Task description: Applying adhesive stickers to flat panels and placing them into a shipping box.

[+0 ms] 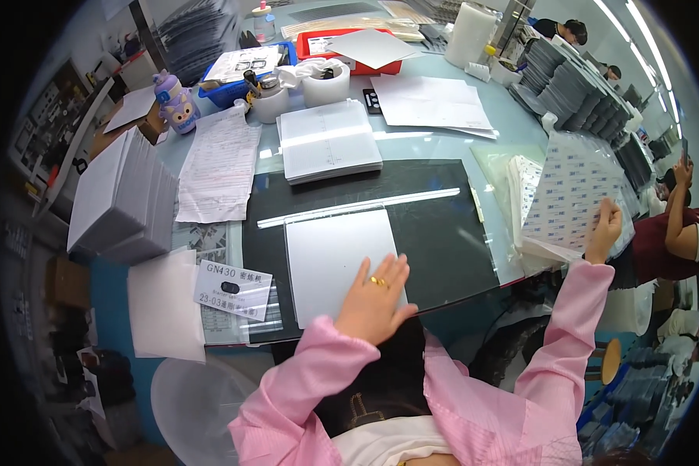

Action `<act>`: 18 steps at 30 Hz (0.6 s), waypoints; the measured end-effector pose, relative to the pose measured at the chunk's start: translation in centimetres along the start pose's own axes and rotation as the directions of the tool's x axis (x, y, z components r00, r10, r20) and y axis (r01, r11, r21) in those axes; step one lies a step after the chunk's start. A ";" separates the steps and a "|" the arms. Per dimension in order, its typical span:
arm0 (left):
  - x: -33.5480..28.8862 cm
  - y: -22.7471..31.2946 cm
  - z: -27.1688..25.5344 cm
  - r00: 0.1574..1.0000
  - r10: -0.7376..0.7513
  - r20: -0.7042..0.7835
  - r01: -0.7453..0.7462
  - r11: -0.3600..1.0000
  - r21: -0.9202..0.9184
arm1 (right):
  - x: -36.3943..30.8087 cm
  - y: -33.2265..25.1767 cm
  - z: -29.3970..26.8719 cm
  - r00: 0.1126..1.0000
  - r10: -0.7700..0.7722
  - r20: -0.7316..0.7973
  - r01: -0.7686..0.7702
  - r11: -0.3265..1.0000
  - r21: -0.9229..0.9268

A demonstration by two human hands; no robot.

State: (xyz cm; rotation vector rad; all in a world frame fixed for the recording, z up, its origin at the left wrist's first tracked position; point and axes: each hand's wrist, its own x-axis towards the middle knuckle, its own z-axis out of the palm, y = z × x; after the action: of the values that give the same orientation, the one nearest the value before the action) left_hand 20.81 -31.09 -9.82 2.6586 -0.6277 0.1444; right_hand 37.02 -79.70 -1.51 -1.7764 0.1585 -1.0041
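Observation:
My left hand point(375, 299) lies flat with fingers spread on a white rectangular sheet point(338, 252), a gold-coloured ring on one finger. This sheet rests on a black mat point(443, 248) near the table's front edge. A long, thin transparent strip point(357, 208) lies along the sheet's far edge. Over to the right, my right hand point(606, 230) pinches the edge of a thin sheet with a repeated blue print point(571, 190). That sheet is raised at a tilt beside a pile of similar printed sheets point(523, 180), partly hidden behind it.
Beyond the mat's far edge stands a stack of whitish sheets point(330, 140). At left are a tall white stack point(120, 194), a crumpled written paper point(219, 163) and a printed card point(233, 290). Blue point(224, 95) and red trays point(307, 48) sit farther back. Other people are at right.

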 end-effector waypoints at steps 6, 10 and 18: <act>-4.3 4.6 -0.8 0.966 0.251 0.067 -0.213 0.913 -0.348 | -6.7 -10.5 5.3 0.971 0.139 0.193 -0.196 0.926 0.323; -5.2 4.2 -1.5 0.987 0.145 -0.063 -0.153 0.785 -0.600 | -14.6 -15.6 9.0 0.718 0.334 0.611 -0.591 0.756 0.281; -4.5 0.5 -4.8 0.822 -0.392 -0.414 -0.010 0.716 -0.698 | -26.5 -14.4 12.8 -0.131 0.089 0.987 -0.665 0.731 -0.154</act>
State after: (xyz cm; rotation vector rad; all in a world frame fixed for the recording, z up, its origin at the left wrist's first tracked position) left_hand 16.49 -27.71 -6.06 1.8116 -0.1359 0.4834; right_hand 23.96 -49.92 -5.58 -1.4150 -0.4113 0.8889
